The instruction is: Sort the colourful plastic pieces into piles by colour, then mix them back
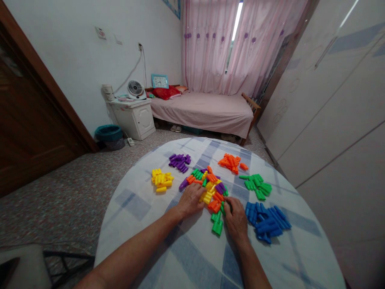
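Observation:
A mixed pile of small plastic building pieces (211,186) in orange, yellow, green and purple lies mid-table. My left hand (192,198) is at the pile's left edge, its fingers curled against a yellow plastic piece (207,197). At the lower right of the pile, my right hand (236,216) has thumb and forefinger closed at a green plastic piece (222,208); its fingertips partly hide it. More green pieces (217,226) lie between my hands, towards me.
Single-colour heaps surround the pile: yellow pieces (161,180), purple pieces (179,161), orange pieces (229,162), green pieces (258,186) and blue pieces (267,222). A checked cloth covers the round table (126,237). Beyond stand a bed (207,108) and a white cabinet (135,116).

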`<state>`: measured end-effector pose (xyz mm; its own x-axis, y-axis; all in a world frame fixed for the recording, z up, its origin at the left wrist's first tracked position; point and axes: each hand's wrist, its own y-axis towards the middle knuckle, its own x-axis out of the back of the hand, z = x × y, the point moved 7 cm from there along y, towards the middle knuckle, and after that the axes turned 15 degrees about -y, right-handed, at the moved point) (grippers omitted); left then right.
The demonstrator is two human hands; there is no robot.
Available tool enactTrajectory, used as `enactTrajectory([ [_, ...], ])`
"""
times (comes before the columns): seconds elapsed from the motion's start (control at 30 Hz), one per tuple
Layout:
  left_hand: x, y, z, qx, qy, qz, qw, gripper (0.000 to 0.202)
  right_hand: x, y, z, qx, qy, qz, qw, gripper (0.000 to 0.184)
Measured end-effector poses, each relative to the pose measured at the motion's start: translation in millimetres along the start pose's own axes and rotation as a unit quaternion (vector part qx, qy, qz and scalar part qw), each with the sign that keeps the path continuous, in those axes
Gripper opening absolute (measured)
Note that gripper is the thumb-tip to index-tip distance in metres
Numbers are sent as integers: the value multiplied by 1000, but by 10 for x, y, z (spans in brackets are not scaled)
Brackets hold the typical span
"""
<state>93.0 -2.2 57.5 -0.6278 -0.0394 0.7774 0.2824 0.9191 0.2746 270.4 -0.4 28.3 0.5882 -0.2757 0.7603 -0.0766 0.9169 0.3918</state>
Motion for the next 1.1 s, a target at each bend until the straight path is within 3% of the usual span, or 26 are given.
enactTrajectory([
  [0.1,218,-88,-49,-15,-42,-63,997,39,-8,1,-11,-1,-5,1,1000,27],
  [0.2,604,-273,45,3,-55,-168,984,41,-9,1,-12,-4,-6,5,1000,28],
  [0.33,1081,-624,484,91,-37,-293,951,34,6,3,2,-8,-5,7,1000,29],
  [0.5,1353,-941,938,161,4,-328,931,37,20,10,20,-4,2,7,1000,31],
  [0.63,1442,-1091,1134,220,25,-356,908,39,17,13,22,1,2,10,1000,31],
  [0.83,1297,-1187,1412,313,-25,-348,883,43,12,9,14,-3,-2,10,1000,31],
  [1.1,1246,-1201,1471,306,-64,-353,882,54,-12,-5,-11,-1,-8,5,1000,28],
])
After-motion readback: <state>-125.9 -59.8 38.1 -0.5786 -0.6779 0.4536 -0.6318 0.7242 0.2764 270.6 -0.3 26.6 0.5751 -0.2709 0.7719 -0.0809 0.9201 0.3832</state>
